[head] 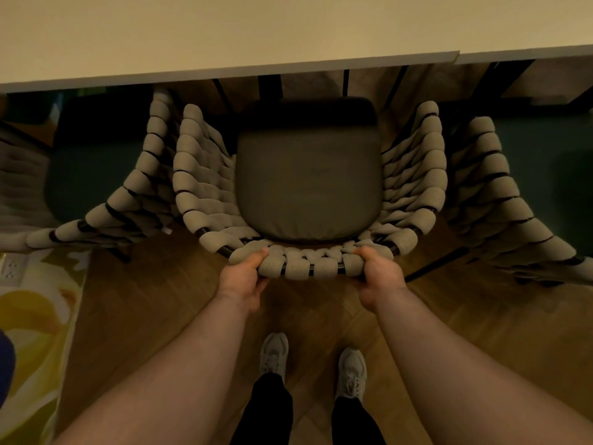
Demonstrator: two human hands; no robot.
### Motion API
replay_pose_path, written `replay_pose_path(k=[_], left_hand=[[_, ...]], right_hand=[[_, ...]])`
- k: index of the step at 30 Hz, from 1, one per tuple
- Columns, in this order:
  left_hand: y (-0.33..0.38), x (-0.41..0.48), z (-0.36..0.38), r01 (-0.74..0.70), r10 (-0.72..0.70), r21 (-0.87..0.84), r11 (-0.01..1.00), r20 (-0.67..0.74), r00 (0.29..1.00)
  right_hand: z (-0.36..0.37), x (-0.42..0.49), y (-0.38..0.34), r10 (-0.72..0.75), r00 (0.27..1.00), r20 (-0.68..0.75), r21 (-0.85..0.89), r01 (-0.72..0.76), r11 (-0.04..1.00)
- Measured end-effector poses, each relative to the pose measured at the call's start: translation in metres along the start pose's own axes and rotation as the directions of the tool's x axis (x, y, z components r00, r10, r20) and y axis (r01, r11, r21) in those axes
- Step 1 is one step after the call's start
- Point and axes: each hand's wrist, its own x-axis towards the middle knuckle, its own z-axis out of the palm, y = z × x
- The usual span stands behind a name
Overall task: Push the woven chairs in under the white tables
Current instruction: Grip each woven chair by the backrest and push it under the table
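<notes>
- Woven chair (205, 175) dead centre, back rail down toward 6 o'clock, seat front up toward 12 and just under the edge of the white table (224, 33).
- Dark grey cushion (308, 184) in the seat, far end in shadow below the tabletop.
- Left hand (244, 277) gripping the back rail at roughly 7 o'clock of the chair, thumb over the top of the weave, fingers curled underneath.
- Right hand (378, 274) gripping the same rail at roughly 5 o'clock, thumb on top too, fingers mostly hidden behind the rail.
- Second woven chair (134, 194) at 9 o'clock, just beside the middle one; can't tell if touching.
- Third woven chair (500, 194) at 3 o'clock, also close alongside, front end under the table edge.
- Another white tabletop (529, 49) up at 1 o'clock, butted against the first, seam visible.
- Wooden floor (160, 300) underneath everything, herringbone pattern.
- Pair of grey sneakers (274, 351) at 6 o'clock, black trouser legs above them, well back from the chair.
- Yellow patterned rug (35, 316) out at 8 o'clock, white socket (11, 268) at its top edge.
</notes>
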Motion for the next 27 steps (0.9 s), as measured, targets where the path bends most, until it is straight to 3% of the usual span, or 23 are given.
replay_pose_path(k=[2, 4, 5, 7, 9, 10, 11, 13, 15, 17, 21, 27], left_hand=[[0.002, -0.005, -0.006, -0.195, 0.230, 0.280, 0.940, -0.096, 0.969], [0.005, -0.010, -0.011, -0.325, 0.481, 0.593, 0.737, -0.121, 0.868], [0.008, -0.012, -0.014, -0.360, 0.587, 0.718, 0.596, -0.084, 0.805], [0.014, -0.013, -0.016, -0.413, 0.734, 0.889, 0.198, 0.145, 0.663], [0.022, -0.011, -0.016, -0.481, 0.671, 0.851, -0.210, 0.483, 0.562], [0.027, -0.009, -0.015, -0.532, 0.555, 0.773, -0.346, 0.626, 0.548], [0.031, -0.006, -0.014, -0.579, 0.402, 0.687, -0.440, 0.727, 0.556], [0.037, -0.002, -0.007, -0.596, 0.103, 0.559, -0.577, 0.773, 0.626], [0.039, -0.002, 0.004, -0.526, -0.004, 0.512, -0.679, 0.714, 0.700], [0.042, -0.003, 0.015, -0.470, 0.032, 0.540, -0.698, 0.679, 0.733], [0.048, -0.002, 0.023, -0.440, 0.025, 0.550, -0.710, 0.644, 0.764], [0.067, 0.013, 0.034, -0.448, 0.034, 0.583, -0.677, 0.634, 0.773]], right_hand=[[-0.003, -0.001, 0.000, -0.195, 0.973, -0.127, -0.305, 0.149, 0.941], [-0.009, -0.003, -0.001, -0.481, 0.861, -0.163, -0.603, 0.299, 0.739], [-0.013, -0.003, -0.002, -0.614, 0.782, -0.106, -0.722, 0.365, 0.589], [-0.018, -0.006, -0.004, -0.777, 0.618, 0.125, -0.880, 0.430, 0.200], [-0.022, -0.005, -0.008, -0.754, 0.525, 0.395, -0.887, 0.430, -0.166], [-0.025, -0.003, -0.010, -0.679, 0.529, 0.509, -0.851, 0.425, -0.307], [-0.027, -0.001, -0.013, -0.585, 0.550, 0.596, -0.803, 0.423, -0.420], [-0.028, 0.004, -0.020, -0.436, 0.568, 0.698, -0.703, 0.428, -0.568], [-0.023, 0.010, -0.028, -0.330, 0.595, 0.733, -0.627, 0.403, -0.666], [-0.012, 0.013, -0.034, -0.252, 0.620, 0.743, -0.562, 0.374, -0.737], [0.007, 0.012, -0.045, -0.157, 0.686, 0.711, -0.542, 0.392, -0.743], [0.025, 0.015, -0.061, -0.181, 0.671, 0.719, -0.551, 0.392, -0.737]])
